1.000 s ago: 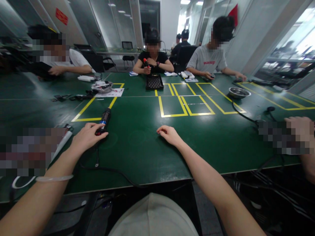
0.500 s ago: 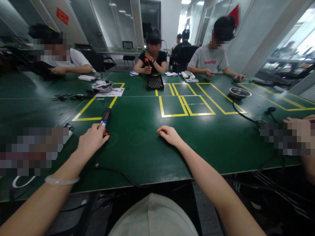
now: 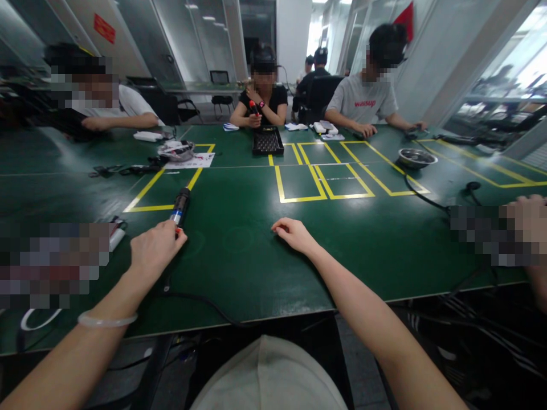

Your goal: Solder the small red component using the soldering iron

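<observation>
My left hand (image 3: 154, 246) is wrapped round a black cylindrical tool with a blue band (image 3: 180, 206); its narrower black end points away from me. Orange shows at the end inside my fingers, and the rest of the tool is covered. A small part with a ring-like end (image 3: 167, 285) lies just below that hand, close to a black cable (image 3: 205, 297). On the bare green table, my right hand (image 3: 293, 234) rests with its fingers curled in, and I see nothing in them.
Yellow tape outlines (image 3: 302, 199) mark the green table (image 3: 239, 267). A black tray (image 3: 268, 142) stands at the far side before a person holding a red-and-black tool (image 3: 253, 108). A metal bowl (image 3: 417, 158) is at the right. Another person's hand (image 3: 527, 222) is at the right edge.
My left hand has shifted slightly left, and the tool in it is turned a little. My right hand rests in the same place. The view has moved slightly.
</observation>
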`<state>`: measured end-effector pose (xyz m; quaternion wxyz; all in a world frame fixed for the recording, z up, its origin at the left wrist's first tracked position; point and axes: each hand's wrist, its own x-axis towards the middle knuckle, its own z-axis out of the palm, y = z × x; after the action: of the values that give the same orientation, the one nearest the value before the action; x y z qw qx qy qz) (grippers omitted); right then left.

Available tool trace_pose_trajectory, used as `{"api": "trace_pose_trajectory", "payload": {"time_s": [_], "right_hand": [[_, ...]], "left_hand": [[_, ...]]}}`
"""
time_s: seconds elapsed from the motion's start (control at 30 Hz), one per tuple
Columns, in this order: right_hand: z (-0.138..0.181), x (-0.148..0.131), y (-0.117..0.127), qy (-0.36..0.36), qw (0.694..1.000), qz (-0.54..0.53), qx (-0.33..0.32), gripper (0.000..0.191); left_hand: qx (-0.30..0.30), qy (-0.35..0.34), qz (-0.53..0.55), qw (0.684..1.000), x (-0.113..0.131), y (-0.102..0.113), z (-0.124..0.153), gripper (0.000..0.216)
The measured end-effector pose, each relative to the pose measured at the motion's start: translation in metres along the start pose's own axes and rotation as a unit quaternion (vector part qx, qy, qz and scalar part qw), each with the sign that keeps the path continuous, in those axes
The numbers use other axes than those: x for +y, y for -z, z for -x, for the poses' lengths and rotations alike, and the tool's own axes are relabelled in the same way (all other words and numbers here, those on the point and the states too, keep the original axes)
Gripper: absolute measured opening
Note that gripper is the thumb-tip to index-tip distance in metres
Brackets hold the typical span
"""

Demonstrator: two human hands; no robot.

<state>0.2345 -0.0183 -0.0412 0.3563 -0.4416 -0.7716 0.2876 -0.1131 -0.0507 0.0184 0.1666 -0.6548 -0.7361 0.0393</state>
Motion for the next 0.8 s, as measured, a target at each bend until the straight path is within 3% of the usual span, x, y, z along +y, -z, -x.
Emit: {"api": "trace_pose_trajectory", "payload": {"time_s": [0.17, 0.27, 0.43, 0.63, 0.8], "right_hand": [[0.000, 0.000, 0.000, -0.009, 1.000, -0.001, 0.001, 0.018], [0.000, -0.001, 0.000, -0.008, 1.000, -0.005, -0.001, 0.018], [0.000, -0.002, 0.000, -0.004, 1.000, -0.020, -0.003, 0.018], [-0.002, 0.001, -0.001, -0.048, 0.989, -0.141, -0.008, 0.019], [-0.006, 0.004, -0.001, -0.097, 0.967, -0.235, 0.007, 0.032]], "left_hand": [[0.066, -0.014, 0.044, 0.997, 0.010, -0.001, 0.006, 0.042], [0.049, -0.037, 0.189, 0.980, 0.026, 0.001, 0.005, 0.037], [-0.016, -0.149, 0.468, 0.871, 0.075, 0.009, -0.003, 0.035], [-0.117, -0.228, 0.576, 0.776, 0.143, 0.014, -0.020, 0.039], [-0.148, -0.234, 0.627, 0.728, 0.169, 0.015, -0.019, 0.035]]}}
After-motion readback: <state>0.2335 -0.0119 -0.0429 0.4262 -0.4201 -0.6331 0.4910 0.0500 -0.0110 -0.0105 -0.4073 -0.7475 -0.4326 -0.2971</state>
